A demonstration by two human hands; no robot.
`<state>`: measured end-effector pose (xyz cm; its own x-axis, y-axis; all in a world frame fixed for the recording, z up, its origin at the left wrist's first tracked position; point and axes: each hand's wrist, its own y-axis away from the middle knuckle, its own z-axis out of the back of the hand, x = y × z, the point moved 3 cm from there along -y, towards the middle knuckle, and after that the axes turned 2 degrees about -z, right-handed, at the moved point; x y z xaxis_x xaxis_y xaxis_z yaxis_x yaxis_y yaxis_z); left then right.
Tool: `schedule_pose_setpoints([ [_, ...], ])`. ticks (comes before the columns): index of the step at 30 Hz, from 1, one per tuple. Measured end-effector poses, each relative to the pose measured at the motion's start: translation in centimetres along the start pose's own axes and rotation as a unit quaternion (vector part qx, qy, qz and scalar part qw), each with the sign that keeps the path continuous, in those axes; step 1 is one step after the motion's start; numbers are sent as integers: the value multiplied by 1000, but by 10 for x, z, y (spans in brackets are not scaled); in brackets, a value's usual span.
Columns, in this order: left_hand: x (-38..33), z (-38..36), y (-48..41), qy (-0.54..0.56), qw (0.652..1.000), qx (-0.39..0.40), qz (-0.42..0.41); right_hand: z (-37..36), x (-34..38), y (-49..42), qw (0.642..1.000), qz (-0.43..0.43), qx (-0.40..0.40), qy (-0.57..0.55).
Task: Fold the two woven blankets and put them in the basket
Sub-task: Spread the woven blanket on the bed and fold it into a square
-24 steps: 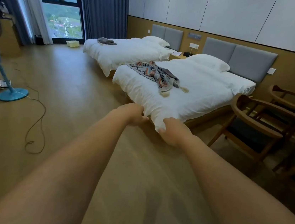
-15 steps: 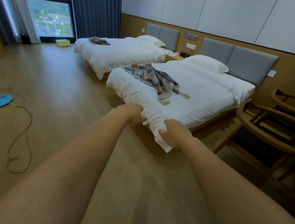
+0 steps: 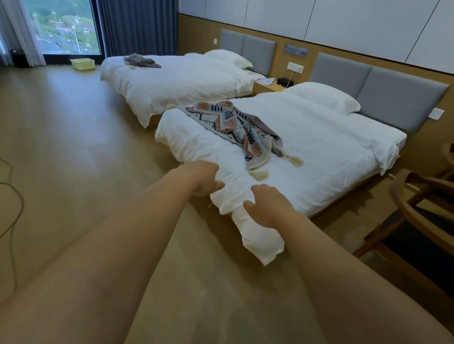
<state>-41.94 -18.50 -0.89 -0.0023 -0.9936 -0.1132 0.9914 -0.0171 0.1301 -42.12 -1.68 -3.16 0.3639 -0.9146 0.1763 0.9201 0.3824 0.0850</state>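
While left hand [image 3: 202,178] is gripping the white duvet [image 3: 322,155] at its foot corner, fingers curling into fabric, right hand [image 3: 269,205] gripping it just beside, patterned blanket [image 3: 240,127] lying crumpled on that duvet, grey blanket [image 3: 140,61] lying on far bed [image 3: 187,89], basket [image 3: 82,64] sitting on floor [image 3: 81,139] by window [image 3: 53,16].

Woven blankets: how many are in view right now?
2. The orange, navy and grey patterned woven blanket lies crumpled on the near white bed; the plain grey-brown blanket lies bunched on the far white bed, at its foot. The pale yellow basket may hide more.
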Motion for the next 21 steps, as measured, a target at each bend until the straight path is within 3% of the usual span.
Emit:
schedule_pose_setpoints([
  [5, 27, 31, -109, -4, 1000, -8, 2, 21, -14, -120, 999, 8, -16, -34],
  [21, 164, 60, -396, 11, 1000, 20, 15, 12, -12, -443, 999, 5, 44, -27],
])
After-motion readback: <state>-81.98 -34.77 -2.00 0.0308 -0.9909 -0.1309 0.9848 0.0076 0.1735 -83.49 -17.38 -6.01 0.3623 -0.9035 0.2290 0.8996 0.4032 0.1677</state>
